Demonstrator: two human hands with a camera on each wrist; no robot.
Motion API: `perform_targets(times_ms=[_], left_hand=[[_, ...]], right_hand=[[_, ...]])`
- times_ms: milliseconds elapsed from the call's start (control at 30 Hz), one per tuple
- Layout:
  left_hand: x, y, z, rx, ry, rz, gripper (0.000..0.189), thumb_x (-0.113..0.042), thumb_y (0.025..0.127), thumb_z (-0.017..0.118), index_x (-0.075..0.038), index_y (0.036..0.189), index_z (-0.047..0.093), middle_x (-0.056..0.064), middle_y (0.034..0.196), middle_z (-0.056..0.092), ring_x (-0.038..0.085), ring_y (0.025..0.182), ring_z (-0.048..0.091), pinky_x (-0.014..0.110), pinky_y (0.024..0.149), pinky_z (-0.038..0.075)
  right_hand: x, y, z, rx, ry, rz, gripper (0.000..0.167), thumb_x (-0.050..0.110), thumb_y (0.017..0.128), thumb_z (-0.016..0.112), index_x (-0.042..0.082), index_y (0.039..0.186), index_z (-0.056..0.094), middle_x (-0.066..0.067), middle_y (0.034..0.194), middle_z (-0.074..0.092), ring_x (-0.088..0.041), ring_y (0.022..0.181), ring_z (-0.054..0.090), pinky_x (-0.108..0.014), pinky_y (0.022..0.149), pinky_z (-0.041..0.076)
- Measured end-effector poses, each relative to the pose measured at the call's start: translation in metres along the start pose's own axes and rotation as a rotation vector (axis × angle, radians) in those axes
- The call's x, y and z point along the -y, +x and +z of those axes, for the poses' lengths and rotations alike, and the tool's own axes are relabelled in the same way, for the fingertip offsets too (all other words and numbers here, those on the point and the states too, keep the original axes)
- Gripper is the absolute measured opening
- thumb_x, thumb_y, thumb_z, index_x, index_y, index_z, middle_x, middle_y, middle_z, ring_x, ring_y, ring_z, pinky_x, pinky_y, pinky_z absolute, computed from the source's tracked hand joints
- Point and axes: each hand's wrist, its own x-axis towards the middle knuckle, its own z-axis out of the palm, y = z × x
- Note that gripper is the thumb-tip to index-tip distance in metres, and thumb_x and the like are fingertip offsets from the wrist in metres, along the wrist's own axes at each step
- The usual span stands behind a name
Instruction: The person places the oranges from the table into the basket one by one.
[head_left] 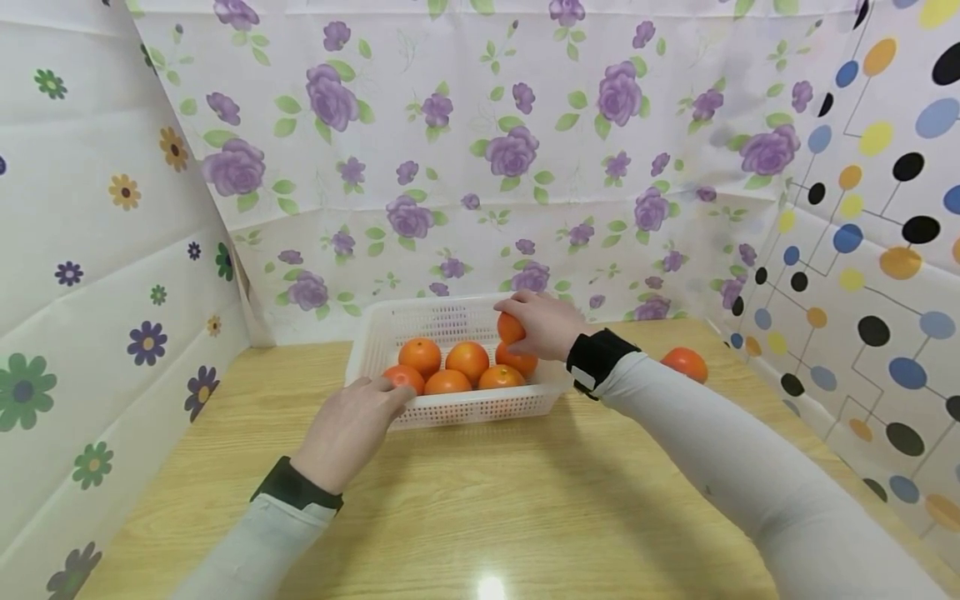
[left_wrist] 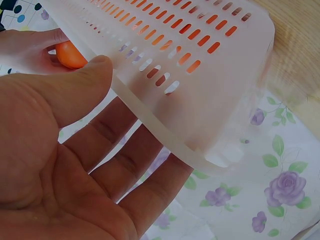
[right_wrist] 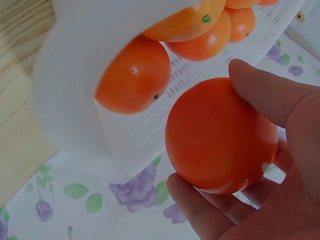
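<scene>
A white plastic basket (head_left: 480, 410) with slotted walls stands on the table, holding several oranges (head_left: 467, 362). My right hand (head_left: 546, 323) is over the basket's right end and grips one orange (right_wrist: 221, 136) between thumb and fingers, above the others. In the right wrist view, another orange (right_wrist: 134, 76) lies inside the basket just beside the held one. My left hand (head_left: 352, 429) is at the basket's near left corner. The left wrist view shows its thumb (left_wrist: 85, 90) at the basket rim (left_wrist: 150, 117), with the other fingers reaching past the rim's far side.
One more reddish-orange fruit (head_left: 686, 364) lies on the wooden table (head_left: 465, 492), to the right of the basket and partly behind the right forearm. A flower-print sheet (head_left: 450, 167) hangs behind the basket. Patterned sheets also line the left and right sides.
</scene>
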Motion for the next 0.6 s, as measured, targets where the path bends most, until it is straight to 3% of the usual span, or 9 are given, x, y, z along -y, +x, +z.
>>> perform_targets(times_ms=[600], left_hand=[[-0.001, 0.001, 0.0, 0.013, 0.011, -0.011, 0.034, 0.005, 0.087, 0.09, -0.018, 0.102, 0.069, -0.004, 0.083, 0.064, 0.019, 0.07, 0.052, 0.031, 0.064, 0.051]], right_hand=[[0.003, 0.027, 0.009, 0.021, -0.018, 0.012, 0.071, 0.026, 0.094, 0.087, 0.019, 0.159, 0.059, -0.012, 0.15, 0.06, -0.034, 0.124, 0.064, -0.049, 0.099, 0.06]])
